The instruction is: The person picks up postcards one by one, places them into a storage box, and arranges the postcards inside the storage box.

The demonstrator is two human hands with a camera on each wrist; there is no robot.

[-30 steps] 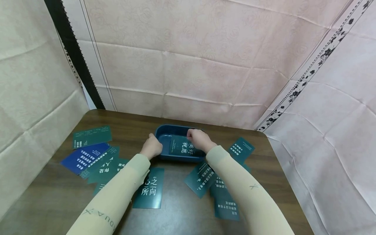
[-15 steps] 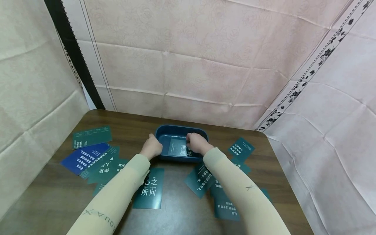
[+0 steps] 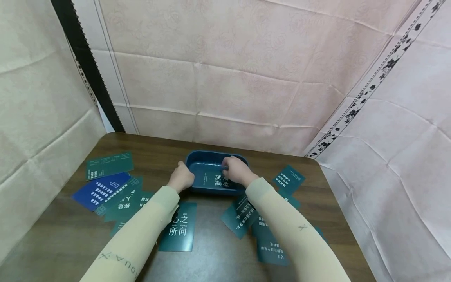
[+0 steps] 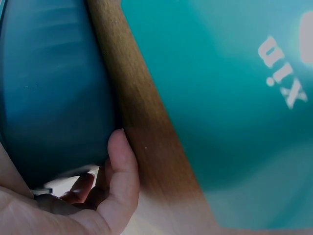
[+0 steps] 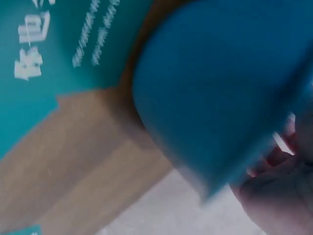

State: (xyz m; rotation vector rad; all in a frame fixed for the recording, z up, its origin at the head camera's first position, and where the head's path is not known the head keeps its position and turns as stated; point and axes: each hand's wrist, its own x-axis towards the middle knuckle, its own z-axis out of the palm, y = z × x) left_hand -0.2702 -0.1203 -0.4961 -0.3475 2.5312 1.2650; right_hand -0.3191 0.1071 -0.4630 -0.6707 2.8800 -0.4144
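Note:
A dark blue tray (image 3: 211, 191) with rounded corners stands near the table's far edge. My left hand (image 3: 181, 177) grips its left end; in the left wrist view the thumb (image 4: 122, 152) lies against the outer wall. Over the tray's right part is my right hand (image 3: 237, 170), its fingers curled. A thin blue object (image 3: 224, 167) shows at its fingertips; what it is, I cannot tell. Below the fingers a green card (image 3: 211, 180) with white writing lies in the tray, partly covered by the hand. In the right wrist view the tray (image 5: 210, 88) and the hand (image 5: 279, 191) are blurred.
On the left of the table (image 3: 218, 258) several green cards (image 3: 110, 165) overlap with a blue card (image 3: 100, 190). Another green card (image 3: 177, 231) lies before the tray, partly under the left sleeve. More green cards (image 3: 289, 179) are spread around the right forearm. Pale cloth (image 3: 225, 86) hangs behind.
My right hand has shifted slightly inside the tray, and the thin blue object now shows at its fingertips. The left hand keeps its grip; tray and outer cards look unmoved.

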